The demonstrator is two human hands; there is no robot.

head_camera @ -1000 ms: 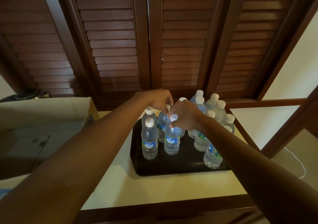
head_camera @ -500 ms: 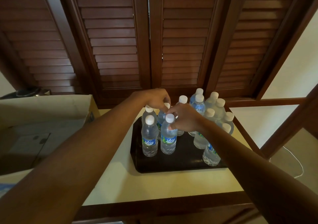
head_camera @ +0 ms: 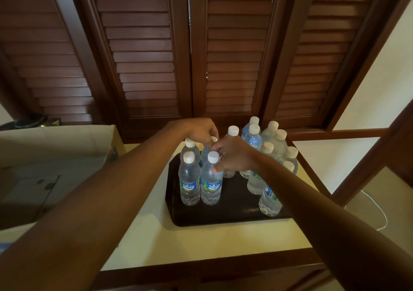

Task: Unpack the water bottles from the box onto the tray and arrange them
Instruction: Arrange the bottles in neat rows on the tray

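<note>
A smooth cream tabletop (head_camera: 190,243) with a dark wood edge carries a glossy black rectangular tray (head_camera: 225,214). On the tray stand clear ribbed plastic bottles (head_camera: 189,180) with white caps and blue labels: four at left, about nine clustered right. The right hand (head_camera: 234,154) pinches one left bottle's neck; the left hand (head_camera: 196,131) fingers close over another's cap. A cardboard box (head_camera: 55,147) sits open at left.

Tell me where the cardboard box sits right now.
In the head view the cardboard box sits open on the left, beside the dark tray of bottles, partly behind the left forearm.
</note>
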